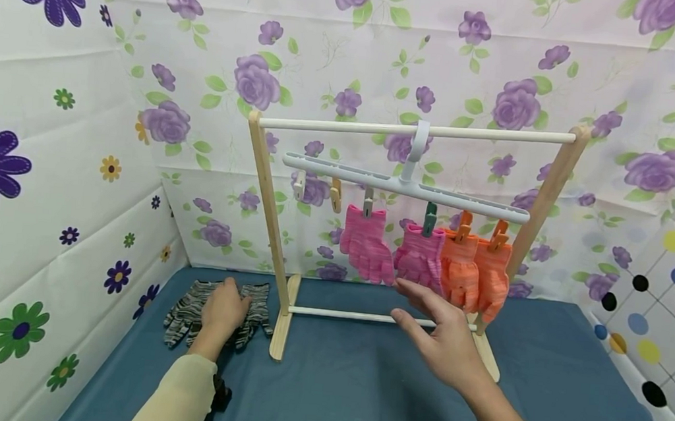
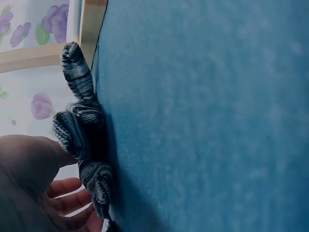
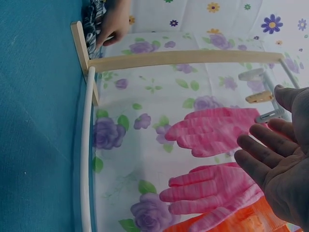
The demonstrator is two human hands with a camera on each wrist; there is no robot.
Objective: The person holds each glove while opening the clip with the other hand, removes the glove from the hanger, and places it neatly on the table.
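My left hand (image 1: 225, 311) is down at a pair of grey-and-black striped knit gloves (image 1: 187, 311) lying on the cloth at the left. In the left wrist view its thumb and bent fingers meet the bunched striped knit (image 2: 77, 130), their tips hidden behind it; I cannot tell whether they pinch it. My right hand (image 1: 443, 338) is held up with fingers extended, just in front of the hanging gloves. A pink glove (image 1: 366, 242), a second pink glove (image 1: 420, 253) and two orange gloves (image 1: 493, 275) hang fingers down from clips on a pale hanger (image 1: 352, 174).
The hanger hooks over the white top bar (image 1: 498, 134) of a wooden rack (image 1: 268, 212). It tilts down to the right. A white clip (image 1: 299, 186) and a yellowish clip (image 1: 335, 195) hang unused at its left. Blue cloth (image 1: 348, 383) covers the table; patterned sheets stand around it.
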